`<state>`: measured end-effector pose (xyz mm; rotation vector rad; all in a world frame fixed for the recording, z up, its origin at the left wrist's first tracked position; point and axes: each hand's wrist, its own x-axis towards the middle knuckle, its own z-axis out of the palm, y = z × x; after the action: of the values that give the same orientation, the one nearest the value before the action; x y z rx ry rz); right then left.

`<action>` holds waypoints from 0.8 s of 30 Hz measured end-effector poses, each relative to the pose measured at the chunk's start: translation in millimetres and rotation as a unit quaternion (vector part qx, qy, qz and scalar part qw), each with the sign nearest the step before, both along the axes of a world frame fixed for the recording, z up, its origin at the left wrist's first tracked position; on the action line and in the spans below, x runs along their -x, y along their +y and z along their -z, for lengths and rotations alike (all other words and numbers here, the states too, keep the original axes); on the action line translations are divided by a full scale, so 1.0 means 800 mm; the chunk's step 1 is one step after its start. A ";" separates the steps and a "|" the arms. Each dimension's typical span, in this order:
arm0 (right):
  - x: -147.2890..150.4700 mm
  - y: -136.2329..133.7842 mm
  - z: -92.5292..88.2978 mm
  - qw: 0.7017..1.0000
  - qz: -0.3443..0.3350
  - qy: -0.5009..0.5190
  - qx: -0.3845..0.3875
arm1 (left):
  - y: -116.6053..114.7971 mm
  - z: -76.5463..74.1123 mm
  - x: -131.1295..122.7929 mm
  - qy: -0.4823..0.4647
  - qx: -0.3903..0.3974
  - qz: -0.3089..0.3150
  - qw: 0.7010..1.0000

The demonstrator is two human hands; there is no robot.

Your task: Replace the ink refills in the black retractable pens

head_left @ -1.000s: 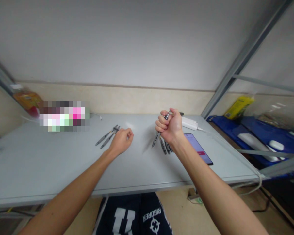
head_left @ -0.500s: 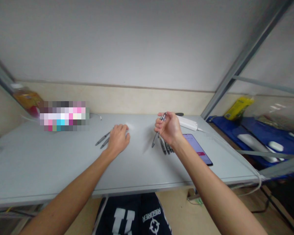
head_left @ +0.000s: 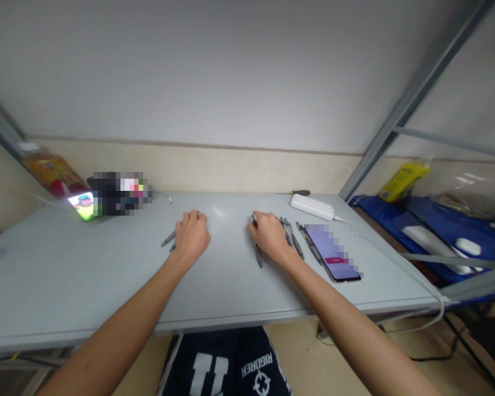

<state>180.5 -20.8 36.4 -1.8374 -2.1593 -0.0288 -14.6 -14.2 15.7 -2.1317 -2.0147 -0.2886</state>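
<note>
My left hand (head_left: 191, 234) rests palm down on the grey desk (head_left: 223, 286), its fingers curled over two dark pens (head_left: 169, 238) whose ends stick out at its left. The fingertips are hidden beneath it. Lower and palm down at the middle right, my right hand (head_left: 270, 234) is closed on a pen (head_left: 258, 256); the pen's lower end points toward the desk's front edge. Several more pens (head_left: 297, 243) lie just right of that hand. Another pen (head_left: 309, 243) lies along the left side of a lit phone (head_left: 332, 256).
Behind the phone are a white power strip (head_left: 312, 207) with a cable and a screwdriver (head_left: 301, 193). A bottle (head_left: 53, 170) and a partly blurred lit device (head_left: 82, 204) stand at the back left. Metal frame bars rise on both sides.
My right hand has turned from palm up to palm down and come down to the desk with the pen. My left hand has shifted slightly left and down, covering more of its pens.
</note>
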 end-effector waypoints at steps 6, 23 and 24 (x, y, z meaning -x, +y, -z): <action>-0.009 0.002 0.016 0.994 -0.010 -0.100 -0.038 | 0.000 -0.003 0.002 -0.010 -0.008 0.015 1.000; -0.041 0.002 0.014 0.996 -0.002 -0.078 -0.039 | 0.010 0.008 0.009 -0.044 -0.013 0.024 0.999; -0.041 0.002 0.016 0.996 -0.004 -0.078 -0.036 | 0.009 0.008 0.008 -0.047 -0.015 0.025 0.998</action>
<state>213.5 -19.6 23.7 -1.8425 -2.2365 -0.2531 -20.9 -6.8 9.5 -2.1928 -1.9956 -0.4322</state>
